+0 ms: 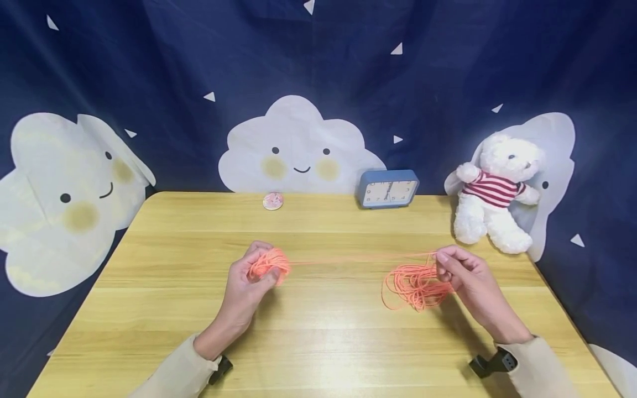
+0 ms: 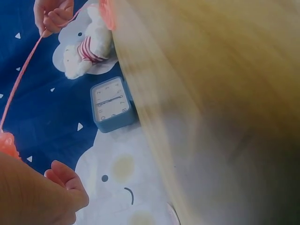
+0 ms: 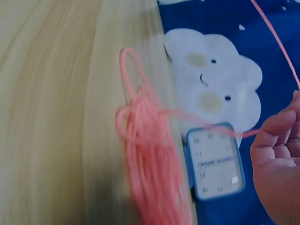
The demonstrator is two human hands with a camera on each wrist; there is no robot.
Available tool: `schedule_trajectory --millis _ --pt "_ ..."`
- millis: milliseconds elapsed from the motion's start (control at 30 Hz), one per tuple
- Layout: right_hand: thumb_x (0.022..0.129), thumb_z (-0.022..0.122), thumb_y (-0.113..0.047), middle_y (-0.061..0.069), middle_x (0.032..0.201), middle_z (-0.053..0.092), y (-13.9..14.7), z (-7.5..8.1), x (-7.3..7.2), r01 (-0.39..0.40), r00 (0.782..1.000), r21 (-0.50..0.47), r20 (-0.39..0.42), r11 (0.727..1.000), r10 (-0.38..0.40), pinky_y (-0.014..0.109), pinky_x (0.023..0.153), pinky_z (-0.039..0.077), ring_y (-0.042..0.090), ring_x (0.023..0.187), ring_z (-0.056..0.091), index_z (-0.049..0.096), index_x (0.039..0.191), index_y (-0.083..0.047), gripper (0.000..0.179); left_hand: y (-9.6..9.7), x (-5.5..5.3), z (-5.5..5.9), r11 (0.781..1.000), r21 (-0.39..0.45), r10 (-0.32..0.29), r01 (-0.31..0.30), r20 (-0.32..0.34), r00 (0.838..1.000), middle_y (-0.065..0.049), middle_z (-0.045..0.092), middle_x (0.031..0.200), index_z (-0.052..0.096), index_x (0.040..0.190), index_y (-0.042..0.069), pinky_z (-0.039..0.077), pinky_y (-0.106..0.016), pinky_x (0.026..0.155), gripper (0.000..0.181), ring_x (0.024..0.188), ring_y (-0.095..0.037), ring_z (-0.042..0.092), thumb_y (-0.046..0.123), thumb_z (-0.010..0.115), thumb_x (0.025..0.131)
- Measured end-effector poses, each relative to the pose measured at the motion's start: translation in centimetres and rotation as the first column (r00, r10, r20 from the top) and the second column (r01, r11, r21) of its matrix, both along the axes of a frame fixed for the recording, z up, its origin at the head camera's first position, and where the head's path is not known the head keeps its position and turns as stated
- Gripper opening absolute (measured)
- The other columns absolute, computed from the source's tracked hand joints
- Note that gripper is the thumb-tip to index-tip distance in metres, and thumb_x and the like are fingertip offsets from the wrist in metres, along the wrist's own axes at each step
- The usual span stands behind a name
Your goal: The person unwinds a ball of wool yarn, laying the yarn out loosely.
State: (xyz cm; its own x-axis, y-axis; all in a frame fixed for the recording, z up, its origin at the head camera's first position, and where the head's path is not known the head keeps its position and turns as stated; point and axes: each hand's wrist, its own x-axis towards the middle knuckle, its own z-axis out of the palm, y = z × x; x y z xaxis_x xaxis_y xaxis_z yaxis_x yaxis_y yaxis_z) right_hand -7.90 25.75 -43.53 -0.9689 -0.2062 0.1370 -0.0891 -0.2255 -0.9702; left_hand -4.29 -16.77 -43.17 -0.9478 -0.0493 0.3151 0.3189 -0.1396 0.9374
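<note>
A wound ball of coral-orange yarn sits in my left hand, gripped between thumb and fingers above the table's left middle. One strand stretches from it across to my right hand, which pinches it between thumb and fingertips. Below and beside the right hand, a loose heap of the same yarn lies in loops on the table. In the right wrist view the yarn heap shows close, with a strand rising from it to the right hand. The left wrist view hides most of the ball behind the left hand.
On the wooden table, a blue clock stands at the back edge, left of a white teddy bear in a striped shirt. A round pink disc lies at the back. Behind hangs a dark blue curtain with clouds.
</note>
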Motion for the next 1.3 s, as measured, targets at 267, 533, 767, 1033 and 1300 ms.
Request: schedule_trajectory --millis 267,533,767,1033,1300 --pt "0.113 0.049 0.004 0.001 0.085 0.066 2.0 -0.6 -0.1 0.125 0.992 -0.126 0.036 0.984 -0.121 0.020 0.065 0.051 0.009 0.073 0.059 0.077 0.106 -0.002 0.030 -0.1 0.1 0.0 0.999 0.035 -0.018 0.018 -0.021 1.000 -0.012 0.056 0.106 0.066 0.096 -0.019 0.053 -0.020 0.086 0.014 0.105 -0.023 0.053 -0.021 0.063 0.083" --pt "0.112 0.050 0.004 0.003 0.086 0.069 4.4 -1.1 -0.9 0.217 0.976 -0.205 0.082 0.954 -0.204 0.018 0.065 0.054 0.009 0.075 0.063 0.078 0.107 0.000 0.029 -0.3 0.1 0.0 0.998 0.062 0.000 0.002 -0.020 1.000 -0.013 0.057 0.108 0.066 0.100 -0.022 0.054 -0.021 0.088 0.018 0.104 -0.023 0.055 -0.021 0.061 0.083" --pt "0.111 0.055 0.002 0.004 0.084 0.070 6.4 -1.6 -1.1 0.350 0.933 -0.255 0.177 0.901 -0.313 0.019 0.062 0.057 0.010 0.072 0.066 0.080 0.103 -0.001 0.027 -0.8 0.1 0.1 0.999 0.008 0.043 -0.043 0.013 0.999 -0.014 0.059 0.111 0.068 0.100 -0.019 0.052 -0.022 0.088 0.020 0.108 -0.025 0.055 -0.019 0.061 0.081" --pt "0.108 0.065 -0.005 -0.001 0.081 0.068 7.6 -2.2 -1.4 0.490 0.852 -0.067 0.248 0.869 -0.461 0.018 0.058 0.053 0.008 0.067 0.061 0.082 0.098 -0.008 0.020 -0.9 0.2 0.2 0.997 0.067 0.047 -0.048 0.019 0.999 -0.012 0.059 0.113 0.065 0.109 -0.022 0.055 -0.018 0.086 0.029 0.100 -0.016 0.059 -0.023 0.057 0.081" --pt "0.107 0.070 -0.012 -0.007 0.084 0.075 8.7 -2.8 -1.4 0.400 0.854 0.154 0.296 0.903 -0.429 0.017 0.060 0.054 0.005 0.067 0.062 0.087 0.094 -0.020 0.023 -0.9 0.3 0.3 0.989 0.134 0.069 -0.065 -0.029 0.997 -0.010 0.060 0.109 0.068 0.104 -0.016 0.054 -0.020 0.086 0.031 0.101 -0.019 0.057 -0.027 0.052 0.079"
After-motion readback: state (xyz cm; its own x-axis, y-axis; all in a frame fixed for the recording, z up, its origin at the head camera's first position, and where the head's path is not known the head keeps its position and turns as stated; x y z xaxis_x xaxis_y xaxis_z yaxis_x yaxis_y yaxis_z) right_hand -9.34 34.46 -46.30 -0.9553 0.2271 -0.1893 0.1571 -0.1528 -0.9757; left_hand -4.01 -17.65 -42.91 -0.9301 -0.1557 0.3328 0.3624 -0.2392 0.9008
